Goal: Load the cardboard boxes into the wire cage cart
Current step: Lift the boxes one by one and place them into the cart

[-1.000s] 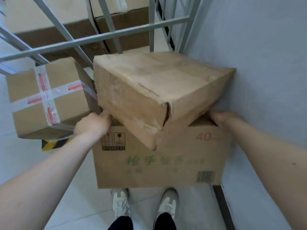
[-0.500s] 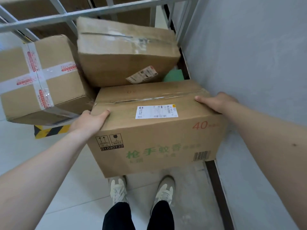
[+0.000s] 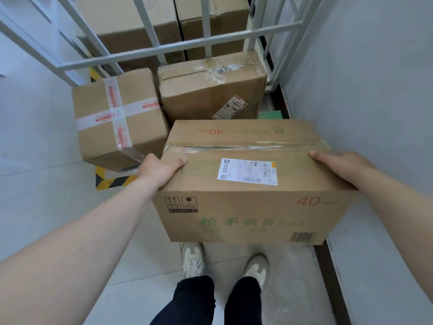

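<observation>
Since it needs a hand at each end, the printed box (image 3: 253, 207) is judged bulky and of moderate weight. Its corrugated walls look stiff, the corners square, and the matte faces unlikely to slip.

- Best hold: the 2 short ends, low down. The taped seam is no handle.
- Left hand (image 3: 157, 170): clasps the left end, thumb over the top edge.
- Right hand (image 3: 337, 164): clasps the right end likewise. The lower fingers of both are hidden.
- Appearance: brown, with 1 clear tape strip (image 3: 246, 146), 1 white shipping label (image 3: 248, 171), green characters, a red "40" and a barcode.
- Position: held up above the shoes (image 3: 193, 260), close to the wall (image 3: 375, 90), short of the wire cage cart (image 3: 178, 46).
- Adjacent: 2 more boxes at the cart's foot, the red-taped box (image 3: 117, 116) and the creased box (image 3: 210, 90). Whether they sit inside the frame cannot be told.
- Behind the bars: stacked boxes (image 3: 131, 24).
</observation>
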`<state>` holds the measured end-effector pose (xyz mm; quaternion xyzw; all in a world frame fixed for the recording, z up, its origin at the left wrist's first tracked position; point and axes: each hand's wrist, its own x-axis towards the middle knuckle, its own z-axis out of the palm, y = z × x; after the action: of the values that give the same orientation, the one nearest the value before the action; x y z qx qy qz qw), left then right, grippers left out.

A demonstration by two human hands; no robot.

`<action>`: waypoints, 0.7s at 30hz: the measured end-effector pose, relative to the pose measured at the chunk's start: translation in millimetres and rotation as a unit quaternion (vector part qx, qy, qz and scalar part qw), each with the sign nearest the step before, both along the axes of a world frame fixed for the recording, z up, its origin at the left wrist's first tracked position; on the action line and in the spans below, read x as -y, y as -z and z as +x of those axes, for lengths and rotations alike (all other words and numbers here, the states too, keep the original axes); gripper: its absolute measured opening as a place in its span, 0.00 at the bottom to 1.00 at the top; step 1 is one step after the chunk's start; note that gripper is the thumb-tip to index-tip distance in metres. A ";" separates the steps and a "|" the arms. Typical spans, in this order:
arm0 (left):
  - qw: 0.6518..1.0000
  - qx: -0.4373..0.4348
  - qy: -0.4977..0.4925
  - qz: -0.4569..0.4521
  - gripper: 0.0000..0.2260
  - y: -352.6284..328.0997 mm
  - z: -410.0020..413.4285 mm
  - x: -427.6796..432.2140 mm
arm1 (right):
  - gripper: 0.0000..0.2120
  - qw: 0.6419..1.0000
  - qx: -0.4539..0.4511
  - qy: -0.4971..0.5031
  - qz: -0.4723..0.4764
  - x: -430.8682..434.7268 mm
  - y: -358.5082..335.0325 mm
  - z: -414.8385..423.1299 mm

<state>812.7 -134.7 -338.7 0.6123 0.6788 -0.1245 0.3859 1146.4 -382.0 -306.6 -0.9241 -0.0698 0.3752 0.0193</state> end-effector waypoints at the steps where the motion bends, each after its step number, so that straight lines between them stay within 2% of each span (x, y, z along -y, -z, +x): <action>1: 1.000 -0.005 0.012 0.018 0.38 -14.1 -3.7 -0.5 | 0.47 1.000 0.001 0.007 -0.001 4.9 -10.9 -6.9; 4: 0.998 -0.005 0.049 0.042 0.40 -67.2 -16.2 1.5 | 0.48 0.999 0.027 0.026 -0.003 23.0 -54.0 -31.7; 8: 0.995 0.045 0.064 0.066 0.33 -160.3 -40.1 11.8 | 0.49 0.997 0.080 0.014 0.009 32.6 -136.4 -67.6; 11: 0.992 0.064 0.062 0.089 0.34 -242.2 -68.2 14.8 | 0.48 0.992 0.123 -0.010 0.042 27.5 -209.0 -88.5; 16: 0.979 0.099 0.044 0.175 0.30 -410.7 -127.9 4.2 | 0.39 0.974 0.177 -0.039 0.136 -1.9 -365.7 -132.0; 21: 0.946 0.140 0.014 0.293 0.30 -573.2 -193.7 -22.0 | 0.34 0.940 0.230 -0.060 0.246 -49.9 -511.3 -186.7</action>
<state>619.0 -112.6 234.5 0.7189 0.6157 0.1620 0.2790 959.7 -332.1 204.7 -0.9458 -0.2173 0.1243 0.2071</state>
